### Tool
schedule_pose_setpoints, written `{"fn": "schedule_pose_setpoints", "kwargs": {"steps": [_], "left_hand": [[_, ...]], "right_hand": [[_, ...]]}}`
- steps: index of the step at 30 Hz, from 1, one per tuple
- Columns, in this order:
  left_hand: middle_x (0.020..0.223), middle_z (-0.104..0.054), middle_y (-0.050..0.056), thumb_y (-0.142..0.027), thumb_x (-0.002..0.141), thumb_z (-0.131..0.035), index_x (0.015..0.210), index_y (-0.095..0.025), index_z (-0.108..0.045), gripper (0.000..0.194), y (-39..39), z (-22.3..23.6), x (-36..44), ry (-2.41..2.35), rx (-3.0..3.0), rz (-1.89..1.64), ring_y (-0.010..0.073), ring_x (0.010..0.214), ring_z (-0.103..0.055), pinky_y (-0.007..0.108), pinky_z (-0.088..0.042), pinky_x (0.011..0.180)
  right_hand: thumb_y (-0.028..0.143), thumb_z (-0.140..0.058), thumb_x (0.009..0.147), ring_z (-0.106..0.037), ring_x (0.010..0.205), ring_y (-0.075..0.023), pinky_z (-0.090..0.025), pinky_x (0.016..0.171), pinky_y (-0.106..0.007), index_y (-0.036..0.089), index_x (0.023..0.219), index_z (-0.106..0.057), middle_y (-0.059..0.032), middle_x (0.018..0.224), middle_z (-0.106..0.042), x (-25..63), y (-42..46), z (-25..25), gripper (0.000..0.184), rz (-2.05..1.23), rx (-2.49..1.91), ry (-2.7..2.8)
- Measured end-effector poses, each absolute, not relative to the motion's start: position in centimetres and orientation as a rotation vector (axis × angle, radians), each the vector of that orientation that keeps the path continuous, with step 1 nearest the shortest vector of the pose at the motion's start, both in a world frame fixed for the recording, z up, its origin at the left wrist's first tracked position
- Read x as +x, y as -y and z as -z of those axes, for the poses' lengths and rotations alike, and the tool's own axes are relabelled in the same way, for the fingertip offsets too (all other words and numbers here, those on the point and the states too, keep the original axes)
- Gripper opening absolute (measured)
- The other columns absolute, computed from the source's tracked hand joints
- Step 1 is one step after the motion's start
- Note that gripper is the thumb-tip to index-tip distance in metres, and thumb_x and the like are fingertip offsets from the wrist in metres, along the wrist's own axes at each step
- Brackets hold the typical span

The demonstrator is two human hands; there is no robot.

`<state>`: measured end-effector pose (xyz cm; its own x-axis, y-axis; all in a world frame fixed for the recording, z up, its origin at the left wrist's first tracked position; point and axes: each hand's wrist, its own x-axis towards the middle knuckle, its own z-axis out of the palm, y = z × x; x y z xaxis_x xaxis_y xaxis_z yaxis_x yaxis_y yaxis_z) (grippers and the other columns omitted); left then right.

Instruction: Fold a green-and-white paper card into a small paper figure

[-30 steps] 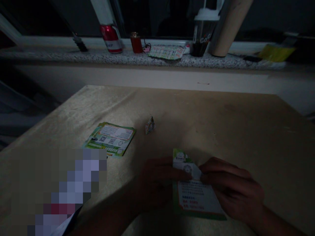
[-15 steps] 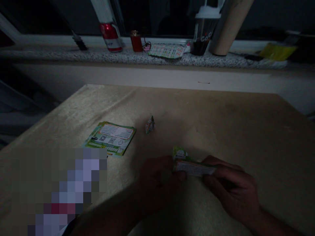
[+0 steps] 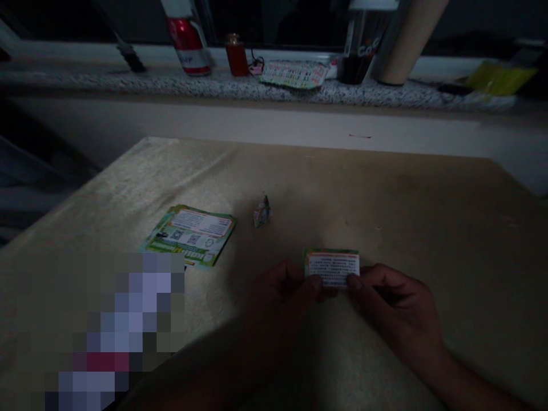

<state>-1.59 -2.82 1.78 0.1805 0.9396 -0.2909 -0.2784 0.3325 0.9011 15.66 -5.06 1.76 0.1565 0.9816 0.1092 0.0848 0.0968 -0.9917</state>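
Between my two hands is a folded paper leaflet (image 3: 334, 267), a small green-edged rectangle with a white printed panel facing me. My left hand (image 3: 282, 299) pinches its left end, thumb on the near face. At the other end my right hand (image 3: 396, 305) grips it between thumb and fingers. Both hands hover low over the table. Farther off stands a small folded paper piece (image 3: 262, 212), pointed at the top. A stack of flat green printed leaflets (image 3: 194, 234) lies to the left, with QR codes on the top sheet.
The pale table (image 3: 411, 200) reaches to the wall below a granite windowsill (image 3: 149, 88). On the sill stand a red and white bottle (image 3: 188, 45), a small red jar (image 3: 237, 56), a cup of dark drink (image 3: 362, 48) and a cardboard tube (image 3: 413, 43). A pixelated patch covers the lower left.
The leaflet in my hands has turned so its printed panel faces me as a neat rectangle; before, it was slanted with a flap sticking up. My hands have drawn closer together.
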Motion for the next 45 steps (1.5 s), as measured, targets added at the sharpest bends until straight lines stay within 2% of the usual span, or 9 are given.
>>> {"fn": "schedule_pose_setpoints", "kwargs": {"steps": [13,20,27,34,40,45], "left_hand": [[0.072,-0.079,0.001,-0.03,0.076,-0.081,0.067,-0.019,-0.056,0.028,2.9,-1.2,-1.6,-1.087,0.794,-0.984,0.0197,0.074,-0.078,0.029,-0.06,0.071],[0.068,-0.078,0.0,-0.023,0.072,-0.081,0.064,-0.02,-0.052,0.031,2.7,-1.3,-1.4,-1.098,0.778,-1.018,0.0186,0.071,-0.077,0.025,-0.058,0.064],[0.071,-0.077,0.0,-0.022,0.074,-0.079,0.069,-0.02,-0.053,0.027,2.7,-1.0,-1.6,-1.059,0.787,-1.04,0.0162,0.07,-0.074,0.025,-0.056,0.066],[0.054,-0.057,-0.01,-0.017,0.068,-0.083,0.065,-0.021,-0.039,0.044,2.0,-0.7,-1.6,-0.971,0.746,-1.1,0.0118,0.06,-0.068,0.022,-0.054,0.06],[0.077,-0.078,-0.001,-0.02,0.075,-0.082,0.082,-0.023,-0.038,0.045,1.5,-0.5,-1.6,-0.879,0.757,-1.02,0.0165,0.076,-0.075,0.026,-0.056,0.07],[0.081,-0.081,0.003,-0.025,0.077,-0.084,0.09,-0.024,-0.037,0.049,1.5,-0.7,-1.7,-0.868,0.783,-0.996,0.0194,0.08,-0.077,0.031,-0.057,0.077]], "right_hand": [[0.032,-0.076,0.084,-0.047,0.044,-0.0071,-0.037,0.04,-0.017,0.018,0.058,-0.062,0.0023,0.051,-0.058,16.2,4.8,-1.4,0.032,-1.046,-1.328,1.167],[0.033,-0.077,0.083,-0.044,0.042,-0.0067,-0.035,0.039,-0.018,0.018,0.056,-0.062,0.0028,0.049,-0.057,16.2,4.7,-1.5,0.034,-1.065,-1.336,1.16],[0.035,-0.078,0.081,-0.05,0.047,-0.0081,-0.042,0.046,-0.019,0.018,0.056,-0.064,0.0017,0.051,-0.06,16.3,4.5,-1.2,0.033,-1.106,-1.361,1.117],[0.032,-0.08,0.079,-0.051,0.047,-0.0083,-0.042,0.045,-0.019,0.018,0.056,-0.064,0.0012,0.052,-0.062,16.4,4.4,-1.0,0.031,-1.062,-1.366,1.116],[0.031,-0.08,0.077,-0.054,0.048,-0.0088,-0.045,0.047,-0.018,0.018,0.053,-0.064,0.0007,0.051,-0.062,16.6,4.1,-1.0,0.032,-1.014,-1.373,1.129],[0.033,-0.08,0.079,-0.053,0.047,-0.0081,-0.042,0.045,-0.018,0.018,0.055,-0.064,0.0008,0.051,-0.062,16.6,4.3,-1.0,0.033,-1.03,-1.34,1.111]]}}
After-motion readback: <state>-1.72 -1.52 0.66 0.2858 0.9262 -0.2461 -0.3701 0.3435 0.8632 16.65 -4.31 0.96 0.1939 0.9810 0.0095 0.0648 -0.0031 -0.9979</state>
